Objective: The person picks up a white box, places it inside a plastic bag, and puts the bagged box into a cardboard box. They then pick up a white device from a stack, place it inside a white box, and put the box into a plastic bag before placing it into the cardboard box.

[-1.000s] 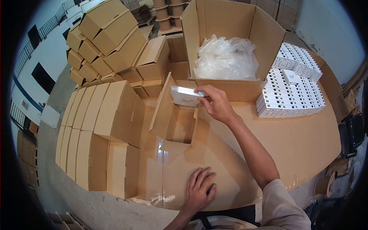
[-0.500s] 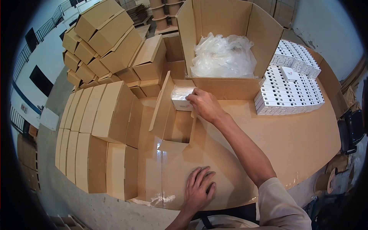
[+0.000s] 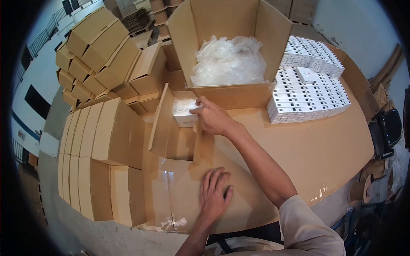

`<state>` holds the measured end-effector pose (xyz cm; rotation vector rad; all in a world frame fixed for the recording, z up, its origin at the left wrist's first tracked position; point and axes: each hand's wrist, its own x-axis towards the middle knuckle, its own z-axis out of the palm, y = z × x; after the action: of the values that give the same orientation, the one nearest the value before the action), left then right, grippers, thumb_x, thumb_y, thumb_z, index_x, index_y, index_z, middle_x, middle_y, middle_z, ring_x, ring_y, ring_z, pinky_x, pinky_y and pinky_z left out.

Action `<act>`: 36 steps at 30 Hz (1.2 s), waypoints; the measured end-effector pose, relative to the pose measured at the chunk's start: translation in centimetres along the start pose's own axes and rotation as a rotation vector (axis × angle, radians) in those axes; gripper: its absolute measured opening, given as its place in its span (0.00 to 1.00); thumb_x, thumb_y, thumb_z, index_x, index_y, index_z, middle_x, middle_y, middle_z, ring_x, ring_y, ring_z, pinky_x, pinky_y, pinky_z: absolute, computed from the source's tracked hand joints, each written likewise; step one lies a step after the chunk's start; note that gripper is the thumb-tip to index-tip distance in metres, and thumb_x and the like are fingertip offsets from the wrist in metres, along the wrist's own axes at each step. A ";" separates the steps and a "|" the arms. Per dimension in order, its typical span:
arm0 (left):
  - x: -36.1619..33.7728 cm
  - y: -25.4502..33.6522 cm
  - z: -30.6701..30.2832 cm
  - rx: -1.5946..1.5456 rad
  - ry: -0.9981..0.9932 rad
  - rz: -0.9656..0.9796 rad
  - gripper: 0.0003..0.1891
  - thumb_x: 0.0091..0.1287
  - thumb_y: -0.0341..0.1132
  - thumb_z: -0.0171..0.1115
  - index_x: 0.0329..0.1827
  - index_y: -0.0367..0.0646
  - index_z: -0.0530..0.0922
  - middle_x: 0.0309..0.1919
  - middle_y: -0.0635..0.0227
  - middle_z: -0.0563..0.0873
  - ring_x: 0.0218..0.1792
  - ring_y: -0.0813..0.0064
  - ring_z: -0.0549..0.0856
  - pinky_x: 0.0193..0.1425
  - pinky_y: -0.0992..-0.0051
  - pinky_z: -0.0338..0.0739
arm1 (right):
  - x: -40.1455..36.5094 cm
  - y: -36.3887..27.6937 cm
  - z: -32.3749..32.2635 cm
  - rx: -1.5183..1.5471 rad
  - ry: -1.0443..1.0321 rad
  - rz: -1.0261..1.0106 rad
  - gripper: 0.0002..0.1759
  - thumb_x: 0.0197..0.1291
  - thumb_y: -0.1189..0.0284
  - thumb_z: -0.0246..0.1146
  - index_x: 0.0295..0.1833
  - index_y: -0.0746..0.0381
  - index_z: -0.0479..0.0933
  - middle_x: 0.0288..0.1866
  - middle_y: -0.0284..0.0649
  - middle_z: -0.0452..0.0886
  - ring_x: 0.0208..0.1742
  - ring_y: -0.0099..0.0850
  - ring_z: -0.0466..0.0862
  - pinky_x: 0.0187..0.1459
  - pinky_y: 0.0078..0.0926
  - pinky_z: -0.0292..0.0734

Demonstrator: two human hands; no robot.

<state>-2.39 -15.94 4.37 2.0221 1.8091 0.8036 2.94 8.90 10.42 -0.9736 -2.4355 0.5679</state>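
Note:
An open brown cardboard box (image 3: 156, 132) stands on the covered table with its lid flap raised on the left. In its far end sits a small white box (image 3: 185, 120) wrapped in clear plastic. My right hand (image 3: 215, 117) is closed at the right edge of that white box, with thumb and fingertips pinching it there; some fingers are hidden. My left hand (image 3: 215, 194) lies flat on the table near the front edge, fingers spread and holding nothing.
Behind stands a tall carton (image 3: 183, 47) holding clear plastic bags (image 3: 230, 62). Stacked white boxes (image 3: 309, 96) are at the right, one small white box (image 3: 306, 75) loose on top. Closed cardboard boxes (image 3: 115, 132) line the left, with more piled boxes (image 3: 100, 53) behind.
The whole view has shifted, so most things appear farther left. My right hand stays at the white box's edge, and my left hand still rests on the table.

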 end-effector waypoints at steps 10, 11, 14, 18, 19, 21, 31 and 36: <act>8.7 -1.0 3.7 0.084 0.087 0.114 0.26 0.65 0.38 0.68 0.65 0.41 0.75 0.70 0.55 0.74 0.73 0.46 0.68 0.80 0.49 0.62 | -10.1 4.3 -8.0 0.188 0.058 -0.114 0.18 0.65 0.83 0.61 0.58 0.61 0.83 0.60 0.47 0.81 0.57 0.48 0.83 0.59 0.42 0.80; 9.6 -1.0 4.0 0.081 0.102 0.130 0.25 0.66 0.38 0.68 0.65 0.41 0.75 0.70 0.55 0.74 0.73 0.46 0.68 0.80 0.50 0.62 | -11.3 5.3 -9.8 0.175 0.055 -0.108 0.16 0.64 0.83 0.62 0.57 0.61 0.83 0.56 0.45 0.84 0.55 0.47 0.85 0.57 0.40 0.81; 12.0 -1.3 4.8 0.072 0.147 0.160 0.24 0.66 0.36 0.68 0.65 0.42 0.76 0.70 0.55 0.75 0.74 0.46 0.68 0.79 0.51 0.62 | -14.4 9.3 -14.6 0.021 0.249 0.038 0.12 0.63 0.81 0.64 0.50 0.61 0.85 0.42 0.46 0.85 0.45 0.46 0.87 0.48 0.42 0.82; 14.5 -1.5 5.9 0.068 0.171 0.133 0.24 0.68 0.37 0.67 0.66 0.42 0.75 0.70 0.56 0.75 0.74 0.48 0.68 0.79 0.51 0.62 | -17.0 12.2 -19.3 -0.024 0.302 0.185 0.11 0.64 0.82 0.64 0.50 0.63 0.86 0.45 0.44 0.88 0.44 0.39 0.88 0.47 0.36 0.84; 15.0 -1.6 6.1 0.070 0.168 0.122 0.24 0.68 0.38 0.66 0.66 0.43 0.75 0.71 0.56 0.75 0.74 0.48 0.68 0.79 0.51 0.62 | -17.3 12.9 -19.9 -0.048 0.310 0.184 0.11 0.64 0.82 0.64 0.50 0.63 0.86 0.45 0.44 0.88 0.44 0.39 0.88 0.47 0.36 0.84; 15.7 -1.5 6.2 0.073 0.160 0.108 0.24 0.68 0.37 0.66 0.66 0.43 0.75 0.71 0.56 0.75 0.75 0.49 0.67 0.79 0.51 0.62 | -17.8 14.7 -20.7 -0.093 0.329 0.181 0.10 0.64 0.81 0.64 0.49 0.62 0.86 0.46 0.44 0.88 0.43 0.39 0.89 0.47 0.36 0.85; 16.0 -1.4 5.5 0.042 0.048 0.085 0.26 0.69 0.36 0.67 0.68 0.43 0.73 0.74 0.55 0.71 0.77 0.48 0.64 0.82 0.51 0.58 | -16.3 28.4 -22.9 -0.547 0.551 0.592 0.31 0.58 0.61 0.75 0.65 0.58 0.76 0.65 0.57 0.76 0.66 0.54 0.78 0.62 0.53 0.77; 15.9 -1.2 5.0 0.035 0.015 0.079 0.26 0.69 0.35 0.66 0.70 0.44 0.73 0.75 0.56 0.70 0.79 0.49 0.62 0.83 0.52 0.57 | -13.4 29.2 -23.3 -0.516 0.395 0.892 0.41 0.54 0.49 0.76 0.67 0.59 0.72 0.62 0.58 0.78 0.66 0.55 0.77 0.61 0.59 0.74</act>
<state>0.32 0.52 2.92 2.1275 1.7730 0.8167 39.86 23.47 10.55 -2.1689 -1.7211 -0.0310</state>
